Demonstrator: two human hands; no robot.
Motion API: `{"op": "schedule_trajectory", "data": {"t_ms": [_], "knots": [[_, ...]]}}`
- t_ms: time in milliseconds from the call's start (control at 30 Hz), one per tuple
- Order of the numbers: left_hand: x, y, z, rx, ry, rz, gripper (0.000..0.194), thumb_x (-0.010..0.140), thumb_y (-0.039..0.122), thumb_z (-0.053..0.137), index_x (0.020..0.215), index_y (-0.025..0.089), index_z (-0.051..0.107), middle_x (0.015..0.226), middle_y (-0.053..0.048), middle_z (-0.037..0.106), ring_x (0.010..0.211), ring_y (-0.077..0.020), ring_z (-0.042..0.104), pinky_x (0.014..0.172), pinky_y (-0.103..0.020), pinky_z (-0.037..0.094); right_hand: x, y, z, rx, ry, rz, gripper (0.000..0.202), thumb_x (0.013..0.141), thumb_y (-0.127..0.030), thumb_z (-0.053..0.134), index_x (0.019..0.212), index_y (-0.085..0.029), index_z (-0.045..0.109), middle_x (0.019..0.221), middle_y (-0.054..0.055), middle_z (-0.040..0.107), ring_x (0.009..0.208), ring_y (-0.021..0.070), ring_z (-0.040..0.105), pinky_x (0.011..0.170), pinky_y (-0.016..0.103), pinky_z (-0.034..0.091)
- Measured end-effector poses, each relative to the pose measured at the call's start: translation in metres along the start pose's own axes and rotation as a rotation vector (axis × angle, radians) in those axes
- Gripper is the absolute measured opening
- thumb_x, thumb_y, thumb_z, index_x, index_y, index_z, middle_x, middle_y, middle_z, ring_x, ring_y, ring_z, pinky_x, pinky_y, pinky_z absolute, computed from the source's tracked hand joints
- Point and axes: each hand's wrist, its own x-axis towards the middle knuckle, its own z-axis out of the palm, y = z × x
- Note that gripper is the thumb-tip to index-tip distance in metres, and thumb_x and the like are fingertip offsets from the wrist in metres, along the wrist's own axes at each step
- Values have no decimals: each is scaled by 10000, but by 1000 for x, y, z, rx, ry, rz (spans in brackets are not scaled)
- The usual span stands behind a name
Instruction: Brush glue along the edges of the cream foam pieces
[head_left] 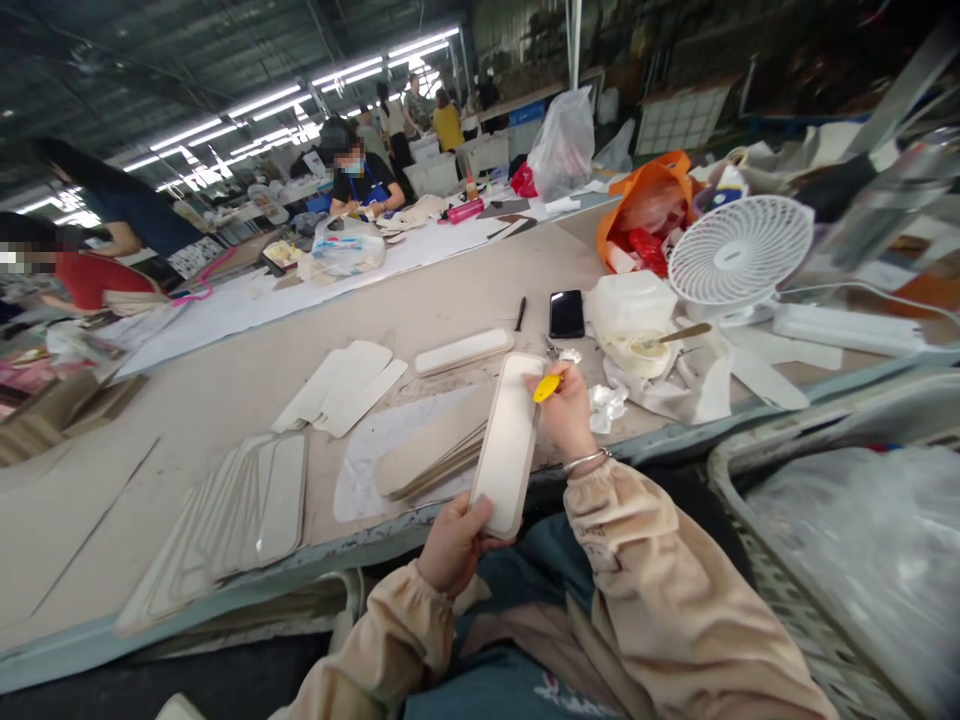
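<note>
"What is the left hand (459, 540) doing?"

"It is gripping the long, round-cornered panel (508, 445) by its lower end, thumb lying on the pale face. The panel is tilting above the near edge of the tabletop (480, 300), its top leaning toward one o'clock."

"And the right hand (568, 405)?"

"That one is pinching a small yellow tool (547, 387) over the panel's upper right edge. The view is too coarse for me to say whether the tool is touching the face."

"What is lying around the panel?"

"A tan stack of panels (431, 455) is sitting just beside it at nine o'clock, on a white sheet (352, 480). Farther out, between eight and nine, a fanned row of panels (225, 510) is spreading. Loose white pieces (341, 385) are resting at ten, and a pale stack of panels (465, 352) at eleven."

"And beyond?"

"A black pen-like stick (520, 314) is lying at twelve, a smartphone (567, 314) at one. A food container (649, 345) is standing at two, with a white fan (739, 250) behind it. At eleven, well apart, a person in a blue apron (367, 190) is leaning over the work surface."
</note>
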Motion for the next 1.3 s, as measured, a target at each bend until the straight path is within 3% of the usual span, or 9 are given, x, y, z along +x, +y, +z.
{"op": "schedule_trajectory", "data": {"t_ms": [333,500,667,1033,1300], "knots": [[0,-3,4,7,30,31,490,623,413,853,958,97,687,731,-53,694,592,-136,612,508,-222,501,0,1,-2,-52,-25,-6,378,690,-335,730,859,-255,402,653,-97,402,560,102,397,554,239,343],[-1,-5,8,-20,15,26,527,538,324,906,970,106,697,827,-71,711,700,-169,628,611,-277,538,-1,1,-2,-83,-22,-19,375,698,-353,725,860,-256,401,653,-96,387,562,105,386,553,243,339],[0,-8,10,-7,-9,31,536,505,296,915,952,93,702,800,-71,707,680,-154,605,619,-261,500,-2,0,-2,-87,-45,-4,375,704,-352,724,864,-254,400,636,-100,390,553,106,388,539,245,328],[4,-15,5,74,-28,90,478,575,300,877,973,96,710,805,-65,714,689,-160,593,654,-260,457,-3,-2,0,-70,-65,23,363,682,-332,727,837,-250,410,627,-105,400,549,94,395,528,228,321],[5,-17,6,53,-3,100,499,527,310,896,937,86,719,820,-82,723,695,-172,601,655,-269,465,-5,-3,0,-63,-58,39,372,662,-316,741,833,-245,418,618,-108,420,542,96,405,522,226,324]]}}
